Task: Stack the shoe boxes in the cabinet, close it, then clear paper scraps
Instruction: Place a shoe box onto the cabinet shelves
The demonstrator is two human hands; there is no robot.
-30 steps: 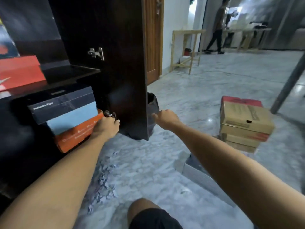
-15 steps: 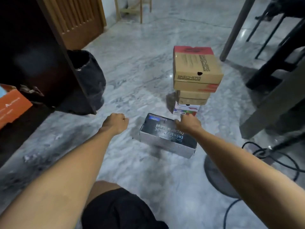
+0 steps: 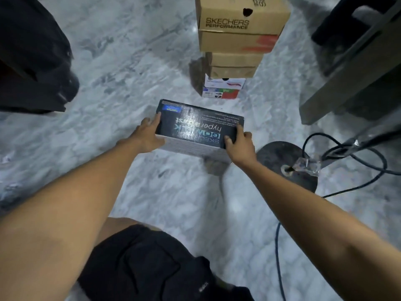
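Note:
A black shoe box (image 3: 199, 124) with upside-down lettering sits low over the marble floor in the middle of the view. My left hand (image 3: 147, 134) grips its left end, fingers on the lid. Gripping the right end is my right hand (image 3: 240, 144), thumb on top. Whether the box rests on the floor or is slightly lifted, I cannot tell. Behind it rises a stack of shoe boxes (image 3: 236, 46): brown cardboard ones on top, a white and red one at the bottom. The cabinet is out of view.
A black bin bag (image 3: 36, 59) fills the upper left. A round black fan base (image 3: 286, 164) with tangled cables (image 3: 358, 161) lies at the right, beside a grey furniture leg (image 3: 351, 74). My knee in black shorts (image 3: 147, 263) is at the bottom.
My view swung from the cabinet down to the floor. Both hands left the cabinet door, reached the black box and closed on its two ends.

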